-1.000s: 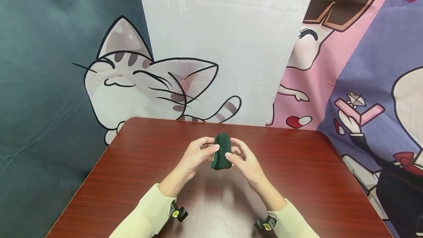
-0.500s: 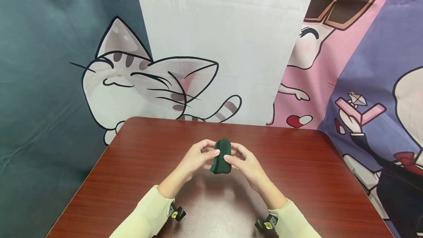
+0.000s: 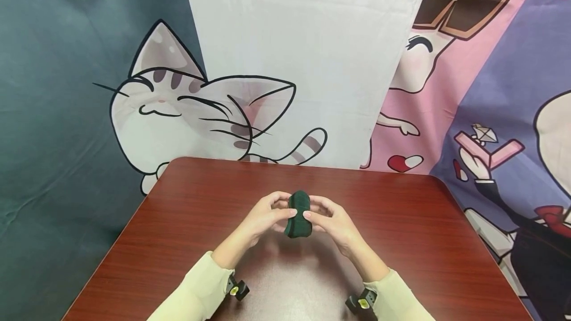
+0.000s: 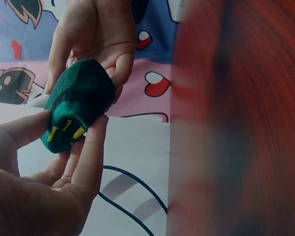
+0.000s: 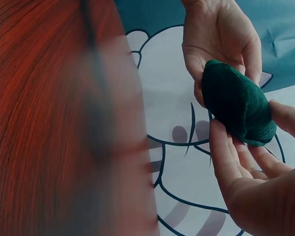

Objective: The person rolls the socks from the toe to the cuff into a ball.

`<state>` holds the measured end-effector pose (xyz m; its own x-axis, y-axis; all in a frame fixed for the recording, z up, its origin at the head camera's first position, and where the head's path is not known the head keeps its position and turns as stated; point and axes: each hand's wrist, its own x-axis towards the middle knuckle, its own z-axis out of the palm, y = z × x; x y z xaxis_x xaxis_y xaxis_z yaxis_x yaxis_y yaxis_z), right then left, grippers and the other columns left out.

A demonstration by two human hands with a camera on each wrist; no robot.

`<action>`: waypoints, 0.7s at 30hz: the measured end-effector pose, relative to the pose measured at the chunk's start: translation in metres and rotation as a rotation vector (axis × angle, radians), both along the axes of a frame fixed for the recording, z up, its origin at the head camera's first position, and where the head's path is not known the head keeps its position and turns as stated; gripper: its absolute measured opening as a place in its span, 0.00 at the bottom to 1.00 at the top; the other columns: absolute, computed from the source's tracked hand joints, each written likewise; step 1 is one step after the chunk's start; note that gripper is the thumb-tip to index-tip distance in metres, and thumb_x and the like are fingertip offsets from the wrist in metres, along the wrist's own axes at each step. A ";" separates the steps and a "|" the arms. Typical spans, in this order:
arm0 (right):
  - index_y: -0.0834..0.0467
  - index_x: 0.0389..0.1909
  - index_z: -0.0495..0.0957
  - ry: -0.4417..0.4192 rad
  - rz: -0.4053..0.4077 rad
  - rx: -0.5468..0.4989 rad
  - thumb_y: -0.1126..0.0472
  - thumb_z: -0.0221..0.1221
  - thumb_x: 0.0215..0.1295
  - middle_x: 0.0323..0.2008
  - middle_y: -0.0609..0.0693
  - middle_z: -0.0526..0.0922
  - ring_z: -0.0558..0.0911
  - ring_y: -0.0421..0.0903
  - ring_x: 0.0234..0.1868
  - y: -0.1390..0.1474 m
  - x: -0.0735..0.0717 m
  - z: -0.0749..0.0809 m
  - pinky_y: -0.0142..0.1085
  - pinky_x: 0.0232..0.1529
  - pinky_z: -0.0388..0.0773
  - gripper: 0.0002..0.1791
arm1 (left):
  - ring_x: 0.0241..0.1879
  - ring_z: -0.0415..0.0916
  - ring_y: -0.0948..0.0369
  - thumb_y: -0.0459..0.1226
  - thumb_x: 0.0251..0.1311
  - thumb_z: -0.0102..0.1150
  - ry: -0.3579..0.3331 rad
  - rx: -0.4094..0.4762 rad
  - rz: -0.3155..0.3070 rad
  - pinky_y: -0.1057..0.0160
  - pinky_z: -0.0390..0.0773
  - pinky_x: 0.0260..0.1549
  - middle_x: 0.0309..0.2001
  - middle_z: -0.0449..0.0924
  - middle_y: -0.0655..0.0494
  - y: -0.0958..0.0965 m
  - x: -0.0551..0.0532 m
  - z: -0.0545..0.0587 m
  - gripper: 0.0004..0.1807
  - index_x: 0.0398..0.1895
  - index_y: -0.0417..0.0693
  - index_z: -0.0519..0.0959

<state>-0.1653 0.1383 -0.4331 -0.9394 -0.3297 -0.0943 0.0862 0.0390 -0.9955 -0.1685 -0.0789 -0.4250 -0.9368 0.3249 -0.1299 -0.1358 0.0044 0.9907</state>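
A dark green folded cloth bundle [image 3: 299,216], soft and fuzzy like rolled knitwear, is held up over the table between both hands. My left hand [image 3: 263,216] pinches its left side, thumb on the near face and fingers behind. From the right, my right hand [image 3: 335,223] grips it the same way, thumb near the middle. In the left wrist view, short yellow stitched marks show on the left side of the bundle [image 4: 71,110]. Its plain side faces the right wrist view, where the bundle [image 5: 238,103] spans the fingertips of both hands.
A reddish-brown wooden table [image 3: 187,212] lies beneath the hands, with rounded far corners. Behind it hangs a printed cloth backdrop [image 3: 303,53] with a cartoon cat and figures. Small dark wrist cameras sit at the cream sleeves [image 3: 202,284].
Both hands and the green cloth bundle have moved slightly lower and nearer in the head view. The grip stays on both sides, and the yellow edge has turned out of the head view.
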 end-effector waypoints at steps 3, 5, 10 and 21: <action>0.64 0.67 0.70 -0.011 0.018 0.000 0.59 0.67 0.66 0.56 0.63 0.81 0.86 0.49 0.47 0.002 0.000 -0.001 0.48 0.49 0.84 0.31 | 0.42 0.85 0.51 0.37 0.61 0.67 -0.010 -0.003 -0.001 0.49 0.86 0.38 0.51 0.80 0.41 0.000 0.000 -0.002 0.26 0.61 0.38 0.73; 0.64 0.67 0.71 -0.022 0.020 0.005 0.59 0.67 0.66 0.55 0.63 0.81 0.86 0.50 0.46 0.003 0.000 -0.002 0.48 0.49 0.84 0.31 | 0.43 0.85 0.50 0.37 0.61 0.67 -0.020 -0.002 -0.002 0.49 0.86 0.38 0.51 0.80 0.41 -0.001 0.000 -0.004 0.27 0.61 0.37 0.73; 0.64 0.67 0.71 -0.046 0.022 0.016 0.58 0.67 0.66 0.54 0.61 0.82 0.86 0.50 0.46 0.002 0.000 -0.005 0.46 0.46 0.85 0.31 | 0.44 0.85 0.49 0.38 0.61 0.67 -0.038 -0.006 0.000 0.49 0.86 0.38 0.51 0.81 0.41 -0.001 0.000 -0.009 0.27 0.61 0.37 0.73; 0.66 0.66 0.71 -0.076 0.015 -0.001 0.59 0.67 0.65 0.50 0.58 0.83 0.86 0.50 0.44 0.002 -0.002 -0.015 0.45 0.43 0.85 0.31 | 0.43 0.86 0.47 0.39 0.62 0.66 -0.052 -0.028 -0.004 0.49 0.86 0.38 0.50 0.82 0.42 -0.001 -0.001 -0.021 0.28 0.62 0.35 0.72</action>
<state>-0.1673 0.1404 -0.4483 -0.9247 -0.3434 -0.1645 0.1606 0.0401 -0.9862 -0.1698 -0.0795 -0.4455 -0.9273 0.3242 -0.1870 -0.1868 0.0322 0.9819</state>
